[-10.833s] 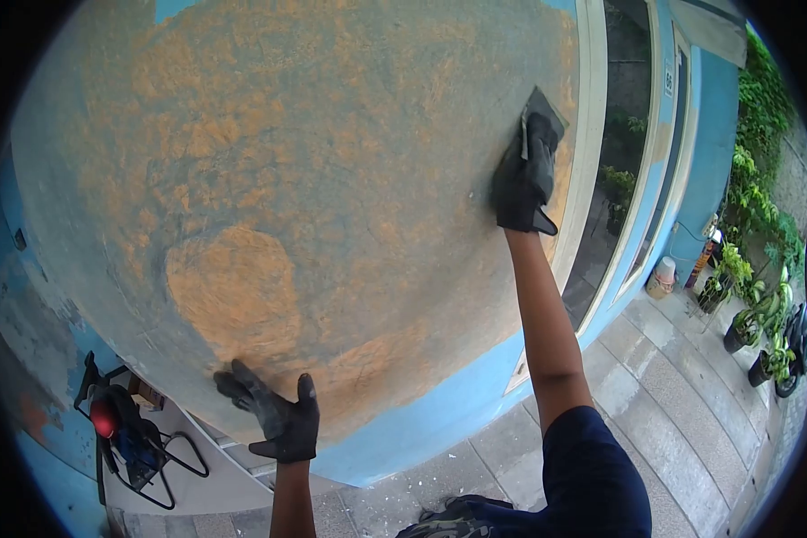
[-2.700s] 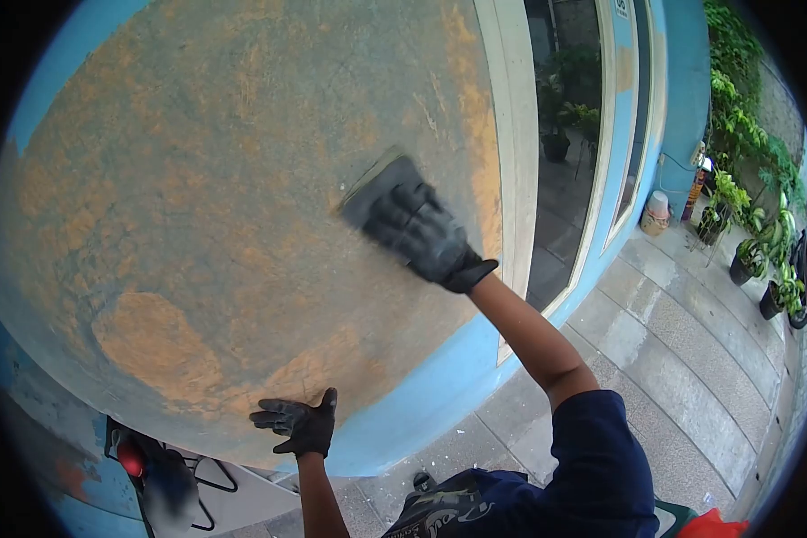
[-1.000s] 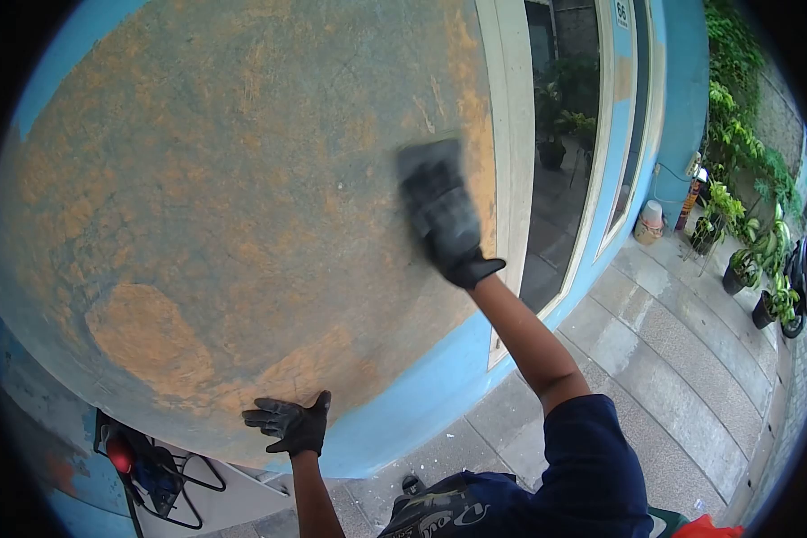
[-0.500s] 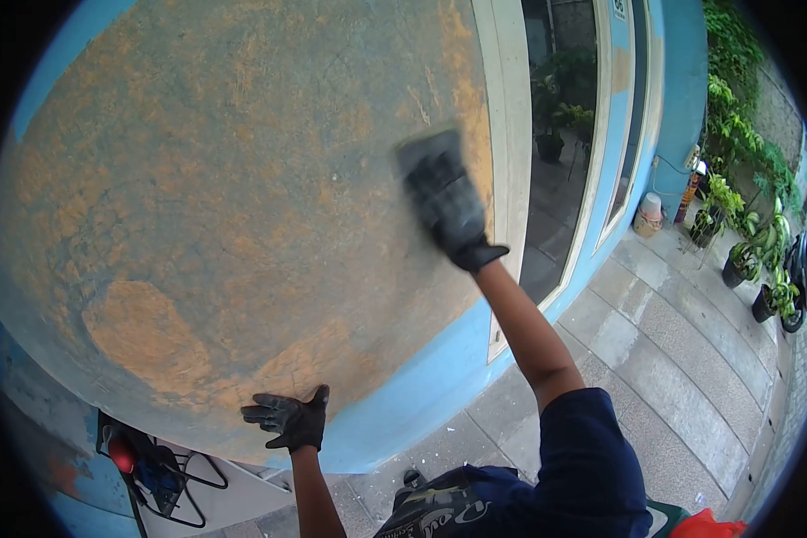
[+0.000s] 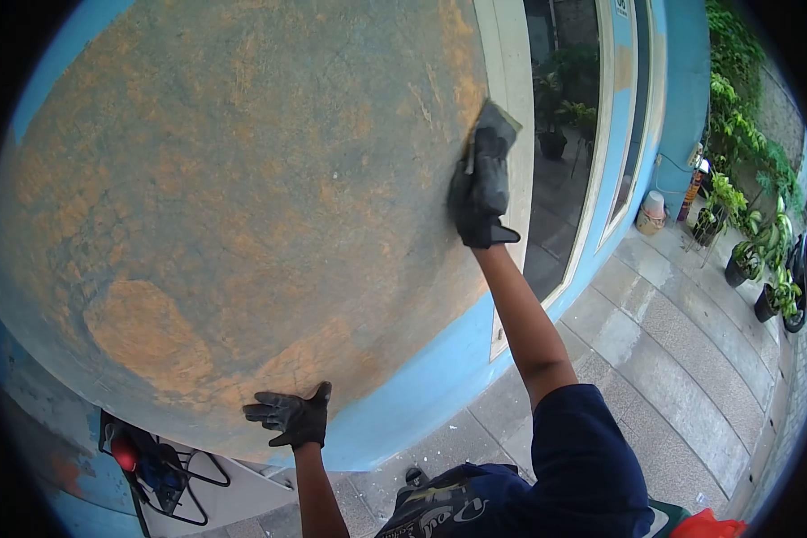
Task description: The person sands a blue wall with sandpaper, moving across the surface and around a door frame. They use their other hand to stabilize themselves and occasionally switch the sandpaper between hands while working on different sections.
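Note:
My right hand point(image 5: 484, 193), in a black glove, is closed on a flat dark pad point(image 5: 498, 124). The pad is tilted at the right edge of the scraped wall point(image 5: 269, 179), beside the pale window frame. The wall surface is grey with orange patches. My left hand point(image 5: 291, 415), also gloved in black, rests with fingers spread on the lower part of the wall, near its blue painted strip.
A dark window point(image 5: 560, 152) stands right of the wall. Potted plants point(image 5: 744, 260) and a bucket point(image 5: 652, 213) are farther right on the paved floor point(image 5: 663, 359). A black-framed chair point(image 5: 175, 480) with a red item is at lower left.
My right hand has moved to the right with the pad, from the wall surface to beside the window frame, and the pad has tilted. My left hand has hardly moved.

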A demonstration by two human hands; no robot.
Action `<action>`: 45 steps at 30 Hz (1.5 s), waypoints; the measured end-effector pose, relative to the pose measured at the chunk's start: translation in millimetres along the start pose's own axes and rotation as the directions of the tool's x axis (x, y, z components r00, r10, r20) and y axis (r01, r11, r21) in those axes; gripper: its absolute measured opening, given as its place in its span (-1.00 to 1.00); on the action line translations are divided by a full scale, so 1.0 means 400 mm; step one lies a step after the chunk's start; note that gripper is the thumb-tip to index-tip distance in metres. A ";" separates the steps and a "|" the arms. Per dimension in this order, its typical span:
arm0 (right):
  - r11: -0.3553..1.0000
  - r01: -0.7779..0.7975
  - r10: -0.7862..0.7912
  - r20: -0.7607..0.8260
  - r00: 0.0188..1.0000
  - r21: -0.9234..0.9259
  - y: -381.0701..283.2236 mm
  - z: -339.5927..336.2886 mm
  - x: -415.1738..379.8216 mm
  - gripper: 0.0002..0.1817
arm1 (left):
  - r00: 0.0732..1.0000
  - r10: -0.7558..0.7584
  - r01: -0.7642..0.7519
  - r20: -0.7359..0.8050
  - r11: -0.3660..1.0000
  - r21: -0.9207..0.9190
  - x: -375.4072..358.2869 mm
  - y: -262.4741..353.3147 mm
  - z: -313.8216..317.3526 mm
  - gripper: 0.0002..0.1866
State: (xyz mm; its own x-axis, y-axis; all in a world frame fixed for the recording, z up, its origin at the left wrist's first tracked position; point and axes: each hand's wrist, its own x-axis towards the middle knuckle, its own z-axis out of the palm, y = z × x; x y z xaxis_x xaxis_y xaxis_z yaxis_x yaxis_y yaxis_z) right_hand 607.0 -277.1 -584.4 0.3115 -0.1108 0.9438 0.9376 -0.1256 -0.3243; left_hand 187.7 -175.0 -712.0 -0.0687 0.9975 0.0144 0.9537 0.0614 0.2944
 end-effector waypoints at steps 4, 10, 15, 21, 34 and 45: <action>0.923 0.379 -0.344 0.297 0.891 -0.070 -0.084 -0.020 -0.042 -0.38 | 1.000 -0.008 0.009 -0.022 1.000 0.015 0.000 0.005 0.005 0.69; 0.999 0.051 -0.051 -0.027 0.998 -0.009 0.022 0.001 -0.011 -0.43 | 1.000 0.012 -0.012 -0.005 1.000 -0.001 0.002 -0.002 0.006 0.68; 0.871 0.490 -0.464 0.394 0.793 0.040 -0.081 -0.014 -0.087 -0.45 | 0.994 0.050 -0.049 -0.096 0.999 0.020 0.021 -0.022 0.046 0.68; 0.999 0.039 -0.043 -0.099 0.994 -0.037 0.037 0.011 0.019 -0.46 | 0.996 0.039 -0.037 -0.080 0.999 0.030 0.023 -0.019 0.045 0.69; 0.994 0.097 -0.096 0.020 0.995 -0.052 -0.008 0.008 -0.002 -0.35 | 0.997 0.030 -0.031 -0.065 0.999 -0.018 0.020 -0.013 0.038 0.71; 0.920 -0.079 0.128 -0.102 0.987 0.385 0.027 0.055 -0.013 -0.56 | 0.993 0.061 -0.064 -0.105 0.998 -0.028 0.040 -0.038 0.070 0.72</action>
State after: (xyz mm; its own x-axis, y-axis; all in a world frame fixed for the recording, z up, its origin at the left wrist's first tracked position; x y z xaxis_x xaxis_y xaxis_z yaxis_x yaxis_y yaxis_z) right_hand 619.0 -256.0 -591.5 0.4116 -0.2261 0.8829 0.8968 0.2728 -0.3482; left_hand 180.3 -159.1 -742.8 -0.0408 0.9903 0.1331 0.9474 -0.0039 0.3199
